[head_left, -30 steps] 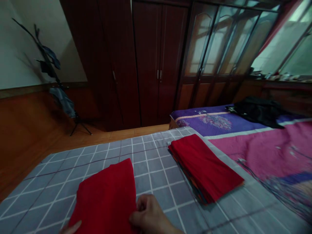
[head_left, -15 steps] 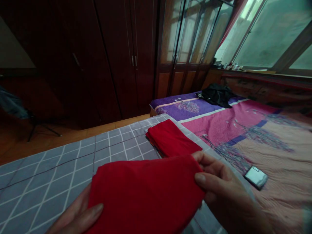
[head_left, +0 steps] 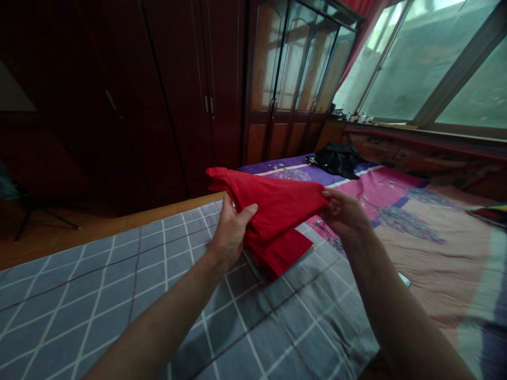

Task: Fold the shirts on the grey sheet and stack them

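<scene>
Currently, red cloth [head_left: 281,200]: held up between the fingers of both hands, one end jutting past the left fingers.
Left hand [head_left: 230,229]: fingers gripping the cloth's near left side, thumb on top.
Right hand [head_left: 345,214]: fingers closed on the cloth's right corner.
Folded stack [head_left: 289,253]: under the held cloth, between the two hands; contact between them cannot be told.
Grey checked cover [head_left: 150,269]: below the fingers, bearing the stack.
Black garment [head_left: 336,159]: on the bed [head_left: 428,237], beyond the right fingers.
</scene>
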Motion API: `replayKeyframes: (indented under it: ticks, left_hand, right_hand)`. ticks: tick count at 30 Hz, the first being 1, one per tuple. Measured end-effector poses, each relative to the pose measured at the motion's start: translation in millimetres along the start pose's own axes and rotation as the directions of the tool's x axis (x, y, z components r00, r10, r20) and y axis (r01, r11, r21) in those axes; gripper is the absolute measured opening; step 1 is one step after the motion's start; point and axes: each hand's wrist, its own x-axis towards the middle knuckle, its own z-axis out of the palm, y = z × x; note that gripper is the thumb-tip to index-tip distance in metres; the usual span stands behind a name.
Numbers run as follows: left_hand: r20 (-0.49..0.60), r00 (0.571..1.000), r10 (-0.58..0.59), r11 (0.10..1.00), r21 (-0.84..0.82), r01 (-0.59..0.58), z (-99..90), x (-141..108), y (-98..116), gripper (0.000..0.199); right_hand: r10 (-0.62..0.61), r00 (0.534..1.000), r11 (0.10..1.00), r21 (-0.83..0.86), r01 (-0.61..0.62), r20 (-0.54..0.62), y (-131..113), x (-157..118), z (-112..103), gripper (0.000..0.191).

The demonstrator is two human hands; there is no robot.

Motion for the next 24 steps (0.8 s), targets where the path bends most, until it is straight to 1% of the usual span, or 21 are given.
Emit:
replayKeyframes:
  ticks: [2, 3, 4, 5, 6, 8, 9, 11, 14, 17, 20, 24]
  left_hand:
    - [-0.050, 0.993, -0.105, 0.994, 0.009, 0.106, -14.3, -7.1, -40.6, 0.052]
    - [-0.084, 0.976, -0.201, 0.978, 0.031, 0.204, -23.7, -10.7, -60.1, 0.051]
    - [-0.114, 0.946, -0.304, 0.949, 0.047, 0.311, -33.5, -13.6, -77.2, 0.049]
    - [-0.136, 0.926, -0.351, 0.931, 0.055, 0.361, -42.8, -15.3, -90.8, 0.047]
    - [-0.155, 0.908, -0.389, 0.913, 0.061, 0.402, -50.9, -15.6, -100.5, 0.045]
    - [-0.181, 0.894, -0.409, 0.901, 0.070, 0.427, -61.3, -12.0, -108.5, 0.043]
    - [-0.194, 0.890, -0.412, 0.898, 0.076, 0.432, -63.5, -8.7, -108.2, 0.043]
    - [-0.219, 0.881, -0.419, 0.891, 0.092, 0.446, -62.8, -1.1, -104.1, 0.043]
    - [-0.246, 0.874, -0.420, 0.882, 0.116, 0.456, -55.4, 4.9, -100.7, 0.044]
    - [-0.254, 0.869, -0.425, 0.872, 0.143, 0.468, -49.4, -0.7, -105.5, 0.043]
    - [-0.257, 0.866, -0.429, 0.865, 0.159, 0.475, -47.8, -11.8, -112.9, 0.043]
    - [-0.198, 0.892, -0.407, 0.881, 0.173, 0.440, -48.3, -18.6, -117.5, 0.043]
  right_hand:
    - [0.115, 0.991, 0.991, -0.059, -0.119, -0.063, 39.1, 4.4, -23.1, 0.005]
    - [0.162, 0.983, 0.981, -0.094, -0.170, -0.085, 60.9, 4.6, -33.4, 0.004]
    - [0.212, 0.972, 0.965, -0.134, -0.225, -0.105, 82.1, 3.9, -42.7, 0.004]
    - [0.246, 0.961, 0.949, -0.168, -0.266, -0.127, 101.5, 2.6, -50.8, 0.004]
    - [0.261, 0.954, 0.939, -0.192, -0.286, -0.145, 117.8, 1.3, -57.6, 0.004]
    - [0.265, 0.949, 0.926, -0.231, -0.300, -0.170, 139.3, 0.3, -67.5, 0.007]
    - [0.259, 0.950, 0.922, -0.247, -0.297, -0.176, 144.2, 1.4, -70.6, 0.010]
    - [0.238, 0.955, 0.919, -0.277, -0.281, -0.178, 144.3, 6.9, -74.3, 0.015]
    - [0.178, 0.967, 0.926, -0.300, -0.228, -0.185, 132.0, 20.2, -77.5, 0.020]
    - [0.105, 0.967, 0.926, -0.331, -0.180, -0.234, 124.3, 29.8, -82.0, 0.029]
    - [0.081, 0.961, 0.894, -0.407, -0.188, -0.266, 131.7, 30.1, -86.9, 0.030]
    - [0.020, 0.960, 0.851, -0.499, -0.162, -0.278, 149.8, 25.0, -90.4, 0.035]
